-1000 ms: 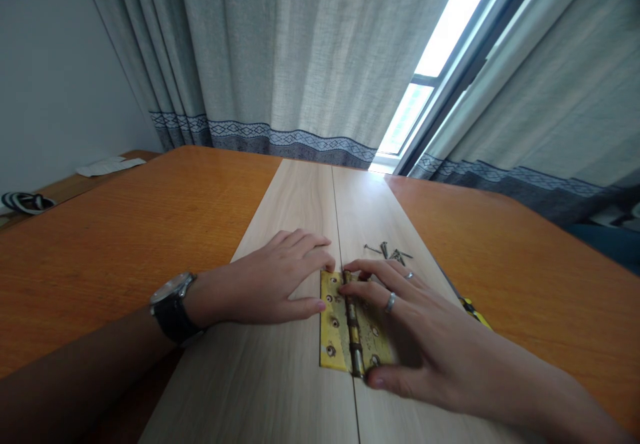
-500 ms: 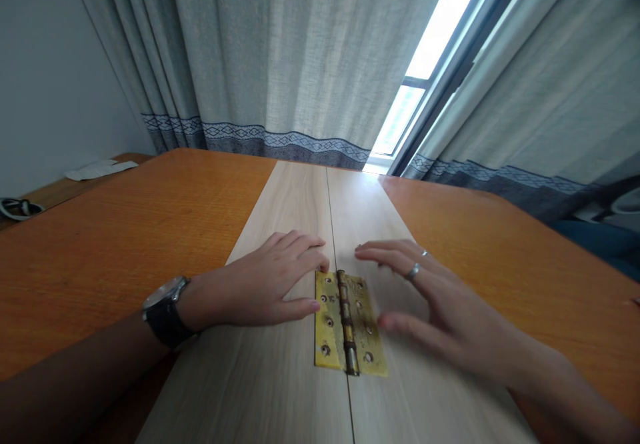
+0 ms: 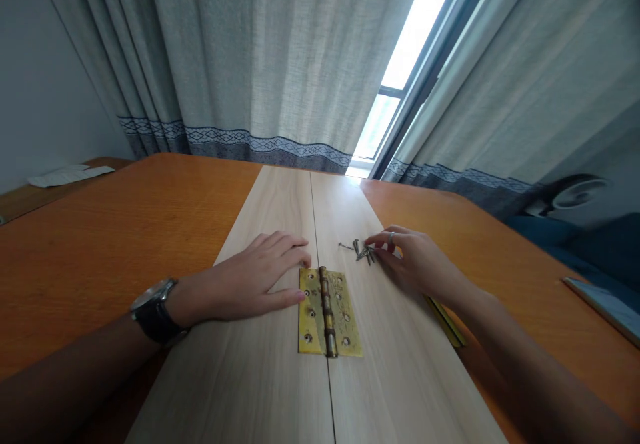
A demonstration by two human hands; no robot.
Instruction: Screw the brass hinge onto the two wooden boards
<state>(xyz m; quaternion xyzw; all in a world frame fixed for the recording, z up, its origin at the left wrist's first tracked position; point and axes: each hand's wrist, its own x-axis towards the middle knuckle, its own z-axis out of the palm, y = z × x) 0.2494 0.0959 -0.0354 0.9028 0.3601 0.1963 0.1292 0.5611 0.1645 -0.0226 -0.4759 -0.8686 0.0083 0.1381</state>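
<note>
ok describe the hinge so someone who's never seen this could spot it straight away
On the orange table, find the pale wood boards that meet along a dark seam. The butt hinge lies opened flat across that seam, beside the left hand. Its brassy yellow leaves with holes set it apart from the small grey screws beyond.

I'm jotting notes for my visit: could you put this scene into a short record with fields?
left hand: open, at the left edge of the hinge
right hand: at the screws; grip unclear
hinge: brass-coloured, opened flat across the boards
screws: loose pile beyond the hinge, rightward
boards: two, pale, side by side
table: orange-brown
</note>
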